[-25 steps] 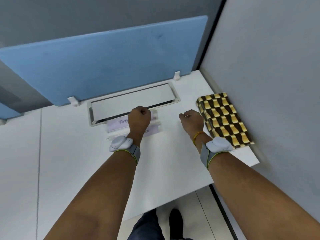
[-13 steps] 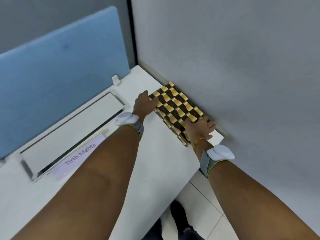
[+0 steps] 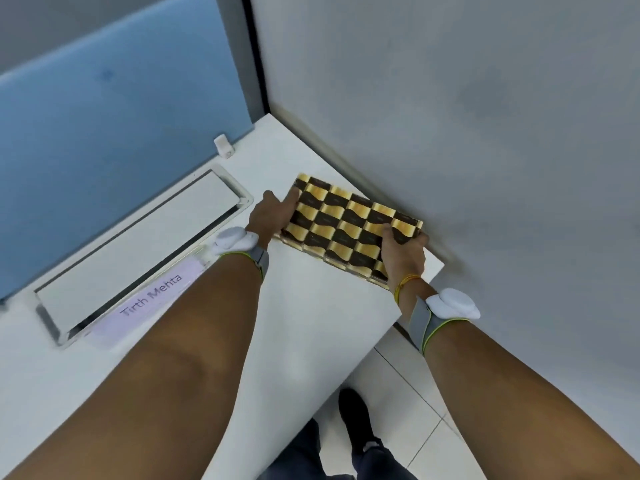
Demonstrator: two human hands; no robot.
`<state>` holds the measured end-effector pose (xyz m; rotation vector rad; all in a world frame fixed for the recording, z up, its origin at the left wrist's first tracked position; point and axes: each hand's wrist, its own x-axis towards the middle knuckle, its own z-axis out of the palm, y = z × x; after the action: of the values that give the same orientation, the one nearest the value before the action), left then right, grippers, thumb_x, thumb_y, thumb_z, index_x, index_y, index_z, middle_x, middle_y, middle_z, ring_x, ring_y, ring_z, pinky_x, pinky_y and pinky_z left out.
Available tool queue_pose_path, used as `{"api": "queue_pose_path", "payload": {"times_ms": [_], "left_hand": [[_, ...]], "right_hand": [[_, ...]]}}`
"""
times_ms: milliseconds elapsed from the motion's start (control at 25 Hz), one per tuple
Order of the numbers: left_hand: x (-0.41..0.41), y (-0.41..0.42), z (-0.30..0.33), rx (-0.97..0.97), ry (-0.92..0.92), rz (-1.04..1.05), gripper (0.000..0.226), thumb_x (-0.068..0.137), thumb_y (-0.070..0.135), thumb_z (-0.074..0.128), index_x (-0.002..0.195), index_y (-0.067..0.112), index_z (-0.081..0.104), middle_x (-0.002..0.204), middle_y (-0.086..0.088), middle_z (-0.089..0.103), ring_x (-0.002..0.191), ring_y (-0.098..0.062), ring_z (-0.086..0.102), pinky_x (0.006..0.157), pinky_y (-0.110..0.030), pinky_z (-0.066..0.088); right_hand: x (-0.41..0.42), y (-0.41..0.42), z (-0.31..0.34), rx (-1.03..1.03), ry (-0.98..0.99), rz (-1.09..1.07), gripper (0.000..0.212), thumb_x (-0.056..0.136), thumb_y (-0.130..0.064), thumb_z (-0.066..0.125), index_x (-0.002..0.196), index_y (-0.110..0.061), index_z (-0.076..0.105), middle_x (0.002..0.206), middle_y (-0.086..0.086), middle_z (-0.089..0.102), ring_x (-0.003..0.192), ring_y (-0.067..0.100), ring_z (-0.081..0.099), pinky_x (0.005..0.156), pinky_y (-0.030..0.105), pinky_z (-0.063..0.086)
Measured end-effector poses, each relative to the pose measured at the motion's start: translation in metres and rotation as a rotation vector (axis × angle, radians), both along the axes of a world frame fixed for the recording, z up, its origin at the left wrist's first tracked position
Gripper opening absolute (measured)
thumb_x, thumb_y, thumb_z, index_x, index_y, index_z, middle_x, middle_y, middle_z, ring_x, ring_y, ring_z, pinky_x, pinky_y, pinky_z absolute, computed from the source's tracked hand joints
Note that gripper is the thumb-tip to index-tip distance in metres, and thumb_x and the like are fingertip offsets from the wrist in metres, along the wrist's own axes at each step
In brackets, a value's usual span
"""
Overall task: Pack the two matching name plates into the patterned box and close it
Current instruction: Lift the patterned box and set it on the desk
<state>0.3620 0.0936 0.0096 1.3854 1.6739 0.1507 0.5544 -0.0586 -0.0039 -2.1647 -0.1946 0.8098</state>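
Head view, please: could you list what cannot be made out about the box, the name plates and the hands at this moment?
- Box: contents hidden by its closed lid.
- Second name plate: only one plate shows; the left forearm covers the desk beside it.
- Left hand: fingertips hidden behind the box's end.
- Right hand: its grip under the box's edge is hidden by its own back.

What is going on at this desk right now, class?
A person stands at a white desk in a corner, gripping a patterned box by its two ends. The left hand holds the far end and the right hand the near end. The box is shut. A name plate reading "Tirth Mehta" lies on the desk to the left, beside a long cable tray, not yet packed. A second plate cannot be made out clearly.
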Motion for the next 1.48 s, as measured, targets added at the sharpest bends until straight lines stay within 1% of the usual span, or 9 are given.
{"api": "queue_pose_path", "payload": {"times_ms": [160,360,520,680,880,1000,1120,1280,1480], "left_hand": [[-0.048,-0.070,0.018,0.058,0.056,0.183,0.098,0.083,0.082,0.024,0.139,0.005,0.048,0.140,-0.017,0.057,0.129,-0.035,0.053,0.103,-0.040,0.040],[-0.112,-0.172,0.028,0.119,0.135,0.420,0.087,0.089,0.077,0.015,0.096,0.009,0.068,0.110,-0.014,0.069,0.112,-0.034,0.062,0.085,-0.036,0.037],[-0.174,-0.252,0.024,0.096,0.163,0.705,0.093,0.085,0.080,0.013,0.103,0.009,0.071,0.118,-0.016,0.070,0.109,-0.035,0.062,0.097,-0.042,0.046],[-0.213,-0.305,0.027,0.054,0.175,0.865,0.082,0.088,0.077,0.015,0.090,0.010,0.063,0.113,-0.014,0.068,0.100,-0.034,0.060,0.090,-0.040,0.045],[-0.239,-0.339,0.031,0.061,0.210,1.120,0.088,0.086,0.076,0.015,0.107,0.007,0.067,0.118,-0.016,0.069,0.107,-0.037,0.062,0.090,-0.042,0.046],[-0.247,-0.336,0.043,0.132,0.212,1.188,0.091,0.083,0.078,0.016,0.109,0.008,0.068,0.116,-0.015,0.070,0.106,-0.037,0.064,0.095,-0.046,0.050],[-0.246,-0.314,0.056,0.205,0.163,1.173,0.086,0.084,0.077,0.017,0.099,0.010,0.068,0.109,-0.013,0.071,0.100,-0.035,0.065,0.093,-0.044,0.051],[-0.215,-0.254,0.075,0.311,0.027,1.022,0.068,0.094,0.067,0.026,0.081,0.012,0.065,0.093,-0.009,0.065,0.086,-0.028,0.059,0.080,-0.034,0.043],[-0.142,-0.171,0.066,0.270,-0.191,0.806,0.058,0.093,0.066,0.034,0.076,0.020,0.066,0.098,-0.008,0.070,0.095,-0.028,0.066,0.093,-0.041,0.054]], "right_hand": [[-0.007,-0.003,0.023,0.025,-0.091,0.172,0.066,0.082,-0.069,0.049,0.123,-0.017,0.051,0.119,0.006,0.067,0.110,0.033,0.063,0.096,0.043,0.052],[-0.056,-0.016,0.033,-0.032,-0.136,0.485,0.074,0.089,-0.070,0.039,0.128,-0.009,0.054,0.126,0.013,0.064,0.116,0.038,0.059,0.095,0.045,0.048],[-0.121,-0.036,0.033,-0.018,-0.107,0.752,0.073,0.093,-0.066,0.037,0.132,-0.006,0.053,0.131,0.014,0.061,0.120,0.037,0.057,0.096,0.042,0.045],[-0.172,-0.056,0.034,-0.005,-0.104,0.898,0.068,0.095,-0.063,0.034,0.129,-0.006,0.054,0.127,0.014,0.063,0.116,0.037,0.059,0.088,0.039,0.045],[-0.214,-0.064,0.041,0.046,-0.171,1.047,0.066,0.097,-0.062,0.028,0.101,-0.008,0.066,0.107,0.012,0.069,0.096,0.032,0.062,0.078,0.036,0.046],[-0.223,-0.060,0.050,0.085,-0.237,1.057,0.068,0.098,-0.061,0.026,0.095,-0.007,0.068,0.100,0.011,0.071,0.088,0.029,0.062,0.069,0.032,0.040],[-0.219,-0.044,0.062,0.143,-0.284,0.979,0.068,0.097,-0.062,0.027,0.102,-0.008,0.067,0.105,0.011,0.070,0.095,0.031,0.063,0.071,0.033,0.041],[-0.181,-0.010,0.074,0.180,-0.312,0.797,0.064,0.097,-0.061,0.030,0.111,-0.008,0.062,0.115,0.015,0.067,0.104,0.035,0.063,0.082,0.040,0.048],[-0.097,0.013,0.064,0.132,-0.291,0.540,0.061,0.097,-0.058,0.034,0.125,-0.008,0.056,0.122,0.016,0.066,0.112,0.037,0.061,0.085,0.038,0.045]]}}
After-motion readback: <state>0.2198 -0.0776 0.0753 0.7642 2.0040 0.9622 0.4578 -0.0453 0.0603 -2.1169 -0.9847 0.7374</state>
